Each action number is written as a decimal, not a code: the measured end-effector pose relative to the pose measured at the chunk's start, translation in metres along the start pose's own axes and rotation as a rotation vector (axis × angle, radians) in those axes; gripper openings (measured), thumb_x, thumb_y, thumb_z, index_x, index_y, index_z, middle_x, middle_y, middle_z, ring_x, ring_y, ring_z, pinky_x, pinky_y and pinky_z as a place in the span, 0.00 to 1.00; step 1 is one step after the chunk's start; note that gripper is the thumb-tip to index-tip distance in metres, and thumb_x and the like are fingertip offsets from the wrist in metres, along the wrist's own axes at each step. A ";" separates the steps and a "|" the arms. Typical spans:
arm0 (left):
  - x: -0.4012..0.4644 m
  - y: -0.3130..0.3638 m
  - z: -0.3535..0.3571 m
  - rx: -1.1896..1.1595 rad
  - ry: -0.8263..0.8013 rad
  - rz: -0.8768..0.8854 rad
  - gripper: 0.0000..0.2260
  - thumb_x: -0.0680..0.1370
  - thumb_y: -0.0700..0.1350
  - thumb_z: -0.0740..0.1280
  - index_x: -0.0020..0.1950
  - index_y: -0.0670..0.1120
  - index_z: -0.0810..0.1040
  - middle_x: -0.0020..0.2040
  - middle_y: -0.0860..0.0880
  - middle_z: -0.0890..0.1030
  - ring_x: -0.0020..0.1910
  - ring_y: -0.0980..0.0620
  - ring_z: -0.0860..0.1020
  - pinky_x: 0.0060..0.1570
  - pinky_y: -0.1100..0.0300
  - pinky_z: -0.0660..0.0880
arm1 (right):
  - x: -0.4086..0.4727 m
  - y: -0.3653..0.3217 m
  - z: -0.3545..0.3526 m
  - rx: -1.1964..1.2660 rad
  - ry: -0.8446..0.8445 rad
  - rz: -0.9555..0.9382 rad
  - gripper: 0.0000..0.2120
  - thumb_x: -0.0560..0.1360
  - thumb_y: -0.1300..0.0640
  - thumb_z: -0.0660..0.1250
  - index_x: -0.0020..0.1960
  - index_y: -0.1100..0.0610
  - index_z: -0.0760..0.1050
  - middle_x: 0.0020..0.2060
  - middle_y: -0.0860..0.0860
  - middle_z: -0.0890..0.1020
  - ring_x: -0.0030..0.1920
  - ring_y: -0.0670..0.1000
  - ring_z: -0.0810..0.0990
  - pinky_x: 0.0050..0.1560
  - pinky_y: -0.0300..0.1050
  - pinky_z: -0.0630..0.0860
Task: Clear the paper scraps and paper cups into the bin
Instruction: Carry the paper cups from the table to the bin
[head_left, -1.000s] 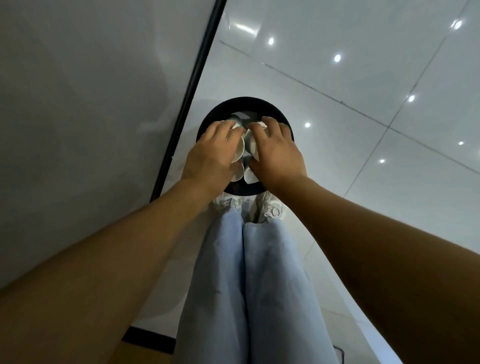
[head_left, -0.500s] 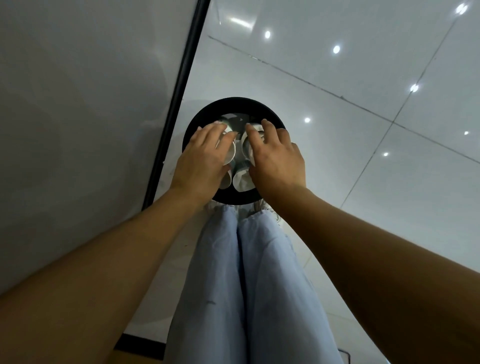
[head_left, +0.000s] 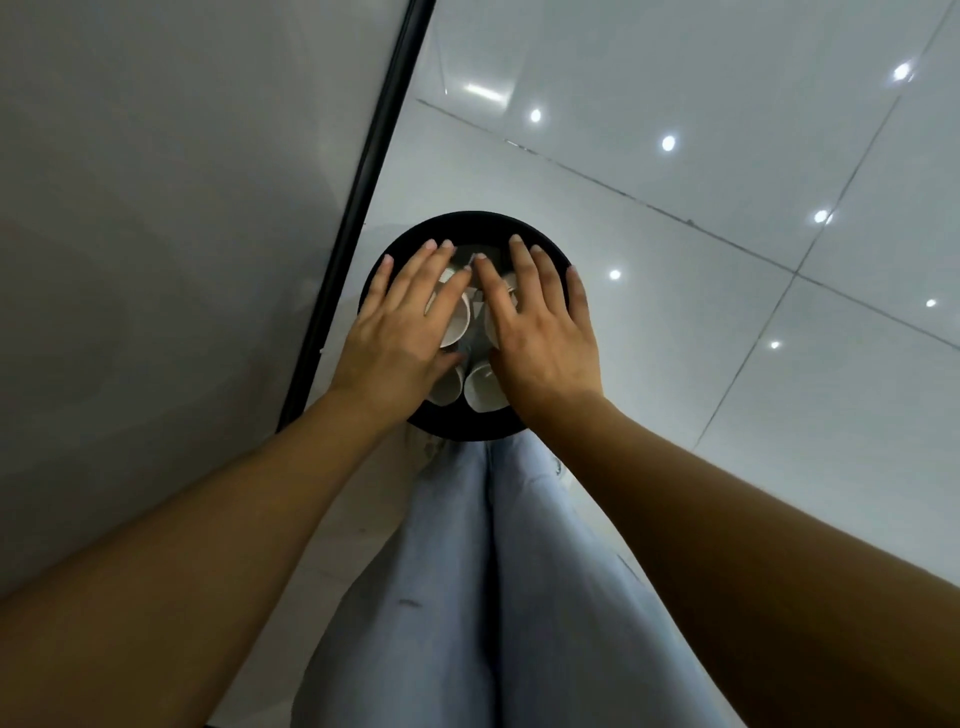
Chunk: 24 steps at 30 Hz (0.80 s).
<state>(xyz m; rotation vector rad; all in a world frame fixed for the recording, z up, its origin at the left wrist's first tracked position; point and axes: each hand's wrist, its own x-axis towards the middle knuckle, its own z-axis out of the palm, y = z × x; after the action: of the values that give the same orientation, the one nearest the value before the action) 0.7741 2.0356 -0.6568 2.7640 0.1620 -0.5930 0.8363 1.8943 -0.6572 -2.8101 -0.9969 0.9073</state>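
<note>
Both hands, left hand (head_left: 397, 338) and right hand (head_left: 540, 332), lie flat with fingers straight and spread over the round black bin (head_left: 470, 226); white paper cups (head_left: 485, 387) sit beneath the fingers, inside it.

Setting: indoor, likely an office or commercial building; exact kind cannot be told. Evidence: glossy pale tile floor (head_left: 727, 156) with ceiling-light reflections from 12 to 3 o'clock; plain grey wall (head_left: 156, 208) at 9; black skirting (head_left: 363, 192); round black bin (head_left: 470, 221), centre.
</note>
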 end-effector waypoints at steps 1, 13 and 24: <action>-0.003 0.000 -0.003 0.012 -0.009 -0.013 0.35 0.73 0.50 0.72 0.75 0.44 0.61 0.77 0.44 0.59 0.77 0.47 0.54 0.76 0.48 0.50 | -0.004 0.001 -0.003 -0.006 -0.012 0.009 0.39 0.77 0.48 0.64 0.79 0.50 0.43 0.78 0.57 0.45 0.78 0.58 0.44 0.76 0.57 0.42; -0.101 0.104 -0.175 0.070 -0.175 -0.073 0.28 0.79 0.54 0.60 0.76 0.48 0.56 0.76 0.47 0.58 0.76 0.49 0.54 0.75 0.49 0.47 | -0.173 -0.019 -0.167 0.237 -0.003 0.234 0.30 0.78 0.51 0.62 0.76 0.51 0.54 0.75 0.53 0.60 0.74 0.58 0.57 0.72 0.53 0.58; -0.138 0.306 -0.331 0.207 -0.243 0.222 0.24 0.79 0.52 0.60 0.74 0.45 0.61 0.74 0.43 0.62 0.74 0.45 0.57 0.75 0.48 0.50 | -0.362 0.062 -0.302 0.336 0.033 0.511 0.28 0.78 0.49 0.64 0.74 0.52 0.59 0.70 0.54 0.68 0.65 0.58 0.69 0.61 0.52 0.70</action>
<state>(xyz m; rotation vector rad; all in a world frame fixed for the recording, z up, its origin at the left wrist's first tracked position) 0.8282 1.8466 -0.2282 2.8185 -0.2721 -0.9216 0.8061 1.6830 -0.2326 -2.7982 -0.0883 0.9463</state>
